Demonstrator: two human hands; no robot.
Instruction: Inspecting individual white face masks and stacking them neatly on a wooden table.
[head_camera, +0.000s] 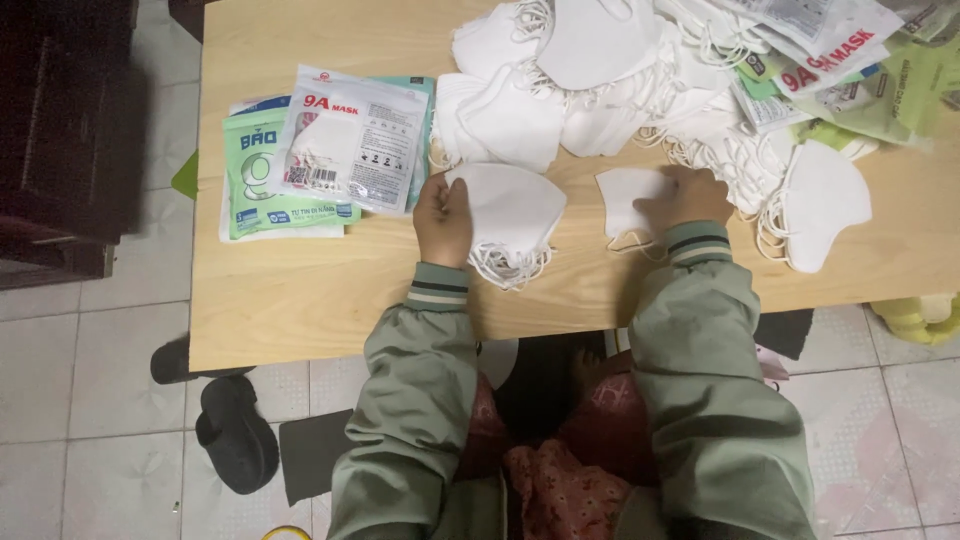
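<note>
Wooden table (300, 310) bears white masks (560, 100) and packets (320, 150).

**Where things lie on the bench**

On the bench (300, 300), a small stack of masks (510, 215) lies under the left hand (443, 215), near the front edge. Right of it, a single mask (625, 195) lies under the right hand (690, 197). Behind both spreads a heap of loose masks (580, 90). Left of the stack lie overlapping flat packets (320, 155); more packets (840, 60) sit at the far right, with another mask pile (820, 200) before them. Slippers (235, 430) rest on the floor (80, 400), left of the person's knees.

2 hands (443, 222), 2 black slippers (236, 432), 1 wooden table (300, 290)
</note>
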